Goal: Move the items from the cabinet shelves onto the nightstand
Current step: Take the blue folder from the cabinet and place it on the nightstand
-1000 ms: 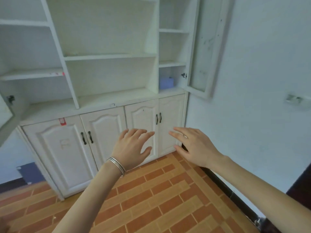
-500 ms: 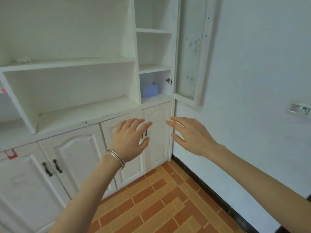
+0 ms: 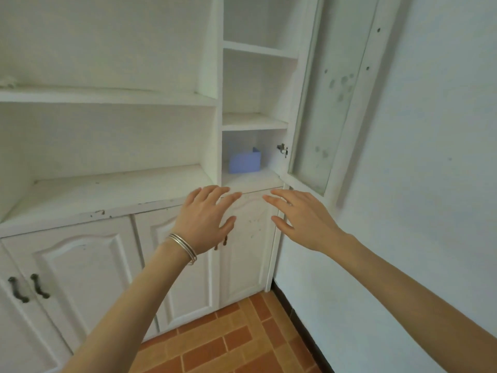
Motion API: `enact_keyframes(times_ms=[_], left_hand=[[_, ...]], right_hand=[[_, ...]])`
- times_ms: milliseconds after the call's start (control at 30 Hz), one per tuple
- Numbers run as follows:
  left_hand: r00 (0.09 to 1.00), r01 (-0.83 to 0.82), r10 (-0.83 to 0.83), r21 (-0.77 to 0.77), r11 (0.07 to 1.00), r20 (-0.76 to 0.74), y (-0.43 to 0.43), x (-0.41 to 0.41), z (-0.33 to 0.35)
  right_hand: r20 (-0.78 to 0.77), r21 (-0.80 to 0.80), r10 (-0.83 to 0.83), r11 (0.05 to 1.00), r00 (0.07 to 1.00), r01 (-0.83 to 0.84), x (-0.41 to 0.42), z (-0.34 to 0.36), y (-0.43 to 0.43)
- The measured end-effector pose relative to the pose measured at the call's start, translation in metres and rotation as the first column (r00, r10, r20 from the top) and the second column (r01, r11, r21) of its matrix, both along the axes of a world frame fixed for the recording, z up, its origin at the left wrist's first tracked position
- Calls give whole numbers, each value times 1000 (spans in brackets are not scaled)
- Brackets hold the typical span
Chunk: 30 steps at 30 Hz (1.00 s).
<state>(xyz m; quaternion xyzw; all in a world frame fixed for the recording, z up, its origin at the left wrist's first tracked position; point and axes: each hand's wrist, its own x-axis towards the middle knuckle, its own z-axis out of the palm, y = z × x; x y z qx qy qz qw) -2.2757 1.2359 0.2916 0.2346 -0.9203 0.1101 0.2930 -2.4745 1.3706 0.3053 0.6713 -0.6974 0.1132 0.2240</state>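
Left hand [image 3: 205, 218], right hand [image 3: 304, 218] spread below shelf edge [image 3: 252, 185]; blue box [image 3: 244, 162] behind.

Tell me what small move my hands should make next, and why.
Probably reach the left hand and right hand up and forward toward the blue box. It sits on the lowest shelf of the narrow right compartment, the glass door stands open, and both hands are open, holding nothing, just below that shelf's edge.
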Motion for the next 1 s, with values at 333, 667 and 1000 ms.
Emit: enact_keyframes(times_ms=[333, 667, 1000], left_hand=[[995, -79, 76, 39, 996, 60, -70, -91, -39], [995, -75, 73, 26, 997, 73, -200, -187, -40], [996, -36, 37, -11, 999, 83, -311, -263, -57]], right_hand=[[17, -114, 72, 991, 997, -69, -110, -33, -79], [-39, -112, 43, 993, 998, -47, -207, -38, -194], [-99, -109, 103, 988, 990, -113, -288, -57, -325]])
